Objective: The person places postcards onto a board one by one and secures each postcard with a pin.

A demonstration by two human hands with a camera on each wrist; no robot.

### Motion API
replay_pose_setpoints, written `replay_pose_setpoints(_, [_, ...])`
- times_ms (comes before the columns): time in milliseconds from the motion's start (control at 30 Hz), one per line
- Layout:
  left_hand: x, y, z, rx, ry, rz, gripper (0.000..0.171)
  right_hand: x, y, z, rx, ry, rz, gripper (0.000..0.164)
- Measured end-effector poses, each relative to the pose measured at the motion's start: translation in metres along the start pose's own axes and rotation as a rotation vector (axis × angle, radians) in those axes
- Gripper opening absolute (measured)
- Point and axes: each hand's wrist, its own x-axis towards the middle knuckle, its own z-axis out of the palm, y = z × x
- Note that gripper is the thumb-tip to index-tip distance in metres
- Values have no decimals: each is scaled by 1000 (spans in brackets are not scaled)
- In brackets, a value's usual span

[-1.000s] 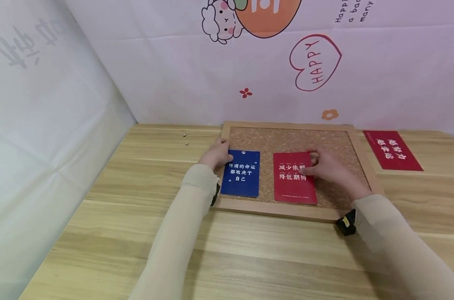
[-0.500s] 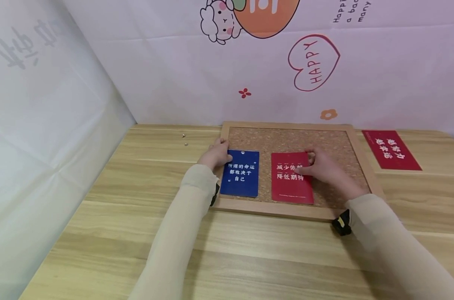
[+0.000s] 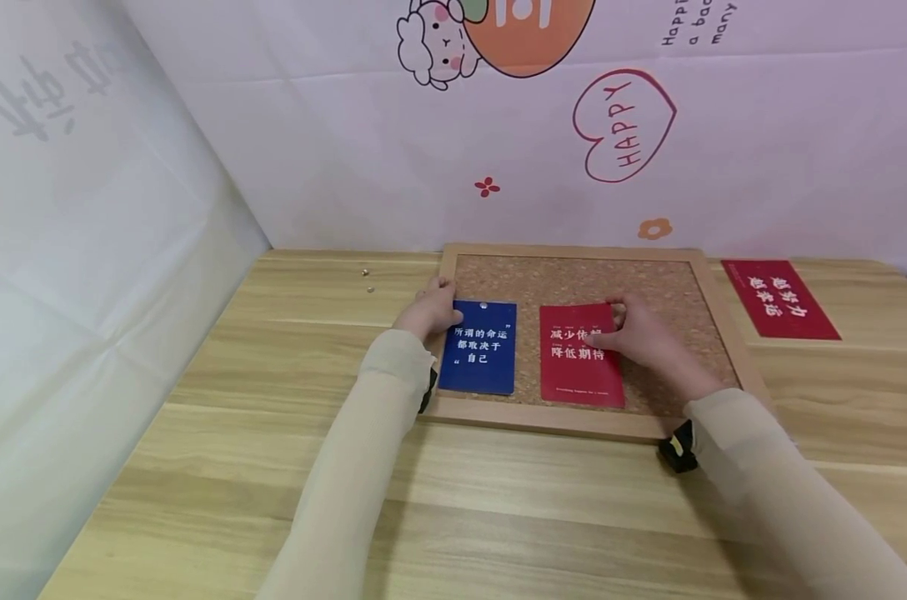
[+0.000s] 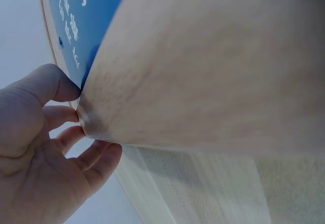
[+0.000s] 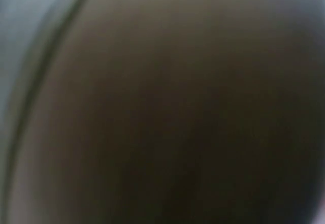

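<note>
A wood-framed cork board lies on the table near the back cloth. My left hand grips its left frame edge; in the left wrist view, the thumb of that hand rests by the blue card and the fingers are at the frame's side. That blue card lies on the board's left part, a small round pin at its top. To its right, my right hand pinches the upper right edge of a red card over the cork. Blur hides the right hand's work in the right wrist view.
Another red card lies on the table right of the board. Two tiny shiny pieces sit on the table to the left. White printed cloth stands behind, and more cloth hangs at the left.
My right hand has shifted the red card slightly left, nearer the blue card. The left hand keeps its place on the frame. The head view has moved a little.
</note>
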Motion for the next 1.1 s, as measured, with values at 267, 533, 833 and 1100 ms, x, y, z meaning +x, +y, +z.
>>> replay_pose_setpoints(267, [1,-2,1,2,2,-7,63,0,-1,2,-24,10,4,80])
replay_pose_setpoints(533, [1,-3,1,-7,1,-7,63,1,-1,5,-90,47,20,82])
replay_pose_setpoints(833, [1,-4,2,-9,5,-2,63,2,-2,6,-84,47,30,81])
replay_pose_setpoints(1100, [0,-2,1,5,7,-1,62,2,-3,5,-79,34,35,82])
